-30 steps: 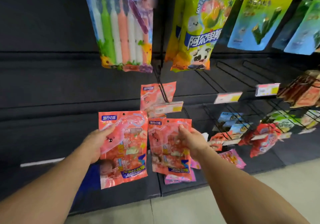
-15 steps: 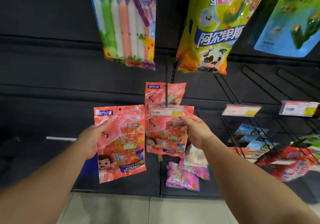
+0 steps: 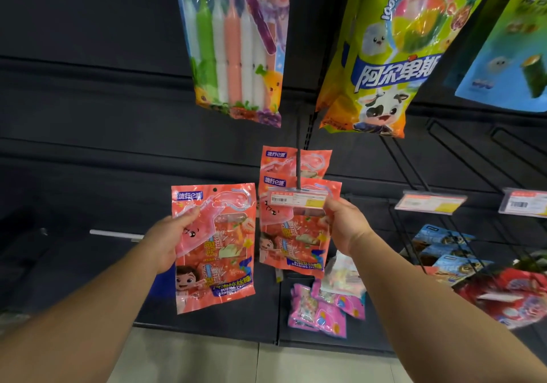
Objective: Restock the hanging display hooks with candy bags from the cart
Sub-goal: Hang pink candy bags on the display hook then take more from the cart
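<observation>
Both hands are up in front of me, each gripping a candy bag. With my left hand [image 3: 165,242] I pinch one coral-red bag [image 3: 214,248] by its left edge, thumb across the front, and it hangs upright and free of the display, a small round hole showing at its top. My right hand [image 3: 344,228] grips the right edge of a second red bag [image 3: 291,234], held up right behind the price tag [image 3: 297,198] at the tip of a dark display hook [image 3: 299,163]; I cannot tell whether that bag is threaded onto the hook. Behind it, further back along the same hook, a third matching bag [image 3: 296,162] hangs. Below my right hand, pink candy packets [image 3: 321,313] hang low against the dark back panel [image 3: 118,145]. To the right, wire hooks carry two more price tags, with blue packets [image 3: 444,245] and red packets [image 3: 509,296] beneath them. Overhead hang a pack of coloured tubes [image 3: 233,45], a yellow-green bag with a cartoon cow [image 3: 387,65] and a blue bag [image 3: 515,65]. Pale floor [image 3: 207,359] runs along the bottom.
</observation>
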The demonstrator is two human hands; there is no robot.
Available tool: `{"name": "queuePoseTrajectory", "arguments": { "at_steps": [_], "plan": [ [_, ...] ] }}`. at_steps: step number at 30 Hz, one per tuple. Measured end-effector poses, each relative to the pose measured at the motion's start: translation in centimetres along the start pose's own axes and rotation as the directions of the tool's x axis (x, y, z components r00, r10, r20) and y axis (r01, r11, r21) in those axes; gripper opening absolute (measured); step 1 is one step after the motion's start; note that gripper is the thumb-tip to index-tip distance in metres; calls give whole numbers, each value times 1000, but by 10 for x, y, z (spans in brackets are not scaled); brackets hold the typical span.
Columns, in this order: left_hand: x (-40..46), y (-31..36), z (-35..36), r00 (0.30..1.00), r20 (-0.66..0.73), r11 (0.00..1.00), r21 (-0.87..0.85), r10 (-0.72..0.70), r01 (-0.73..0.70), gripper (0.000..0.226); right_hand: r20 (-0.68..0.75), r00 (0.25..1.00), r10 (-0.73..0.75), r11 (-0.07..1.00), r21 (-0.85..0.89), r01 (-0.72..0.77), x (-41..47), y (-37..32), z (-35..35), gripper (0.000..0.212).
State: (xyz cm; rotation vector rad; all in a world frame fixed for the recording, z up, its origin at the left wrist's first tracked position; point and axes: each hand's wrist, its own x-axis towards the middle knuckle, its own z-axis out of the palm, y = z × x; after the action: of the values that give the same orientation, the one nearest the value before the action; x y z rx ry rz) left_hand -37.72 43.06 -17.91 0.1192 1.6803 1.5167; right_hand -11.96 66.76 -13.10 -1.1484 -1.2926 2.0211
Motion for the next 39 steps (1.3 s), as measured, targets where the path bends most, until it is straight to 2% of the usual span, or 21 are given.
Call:
{"name": "queuePoseTrajectory", "arguments": {
  "at_steps": [2, 6, 8, 12, 14, 16, 18, 19, 23, 26, 32, 36, 39],
  "plan": [
    [-2, 0, 0, 1000, 16, 1000, -2, 1, -1, 96, -22, 999, 25, 1000, -7, -26, 3, 2, 2, 27],
    [-14, 2, 12, 995, 98, 1000, 18, -4, 2, 54, -50, 998, 32, 999, 4, -32, 4, -1, 10, 25],
    [-18, 3, 17, 989, 145, 999, 38, -19, 13, 51, -66, 998, 18, 1000, -10, -19, 6, -2, 8, 23],
    [-17, 5, 31, 982, 183, 993, 117, -38, 17, 55, -136, 991, 6, 998, -59, -14, 3, 2, -3, 37],
    [-19, 7, 45, 976, 215, 988, 153, -35, 2, 52, -200, 980, -19, 1000, 5, 20, -2, 2, -10, 21],
    [-21, 11, 61, 968, 247, 983, 180, -32, -14, 44, -140, 990, 4, 999, 47, 2, -6, 4, -17, 17],
    [-21, 13, 77, 961, 274, 979, 204, -28, -30, 34, 6, 999, 54, 998, -33, -54, -15, 5, -16, 3],
    [-20, 14, 85, 957, 288, 976, 215, -23, -41, 32, 71, 995, 69, 995, -83, -64, -17, 5, -16, 5],
    [-19, 18, 113, 941, 338, 975, 204, 19, -93, 40, 188, 981, 45, 995, -97, -27, -22, 3, -10, 16],
    [-18, 23, 125, 935, 352, 969, 217, 40, -123, 39, 138, 990, -22, 994, -103, 36, -25, -4, -8, 12],
    [-15, 30, 132, 939, 340, 975, 190, 42, -112, 64, 100, 993, -65, 987, -140, 79, -25, -12, -10, 13],
    [-14, 32, 133, 953, 294, 984, 136, 73, -117, 62, 83, 994, -71, 987, -139, 82, -25, -11, -7, 17],
    [-14, 34, 137, 963, 264, 988, 125, 58, -94, 44, 60, 996, -70, 987, -142, 78, -23, -13, -4, 15]
  ]
}}
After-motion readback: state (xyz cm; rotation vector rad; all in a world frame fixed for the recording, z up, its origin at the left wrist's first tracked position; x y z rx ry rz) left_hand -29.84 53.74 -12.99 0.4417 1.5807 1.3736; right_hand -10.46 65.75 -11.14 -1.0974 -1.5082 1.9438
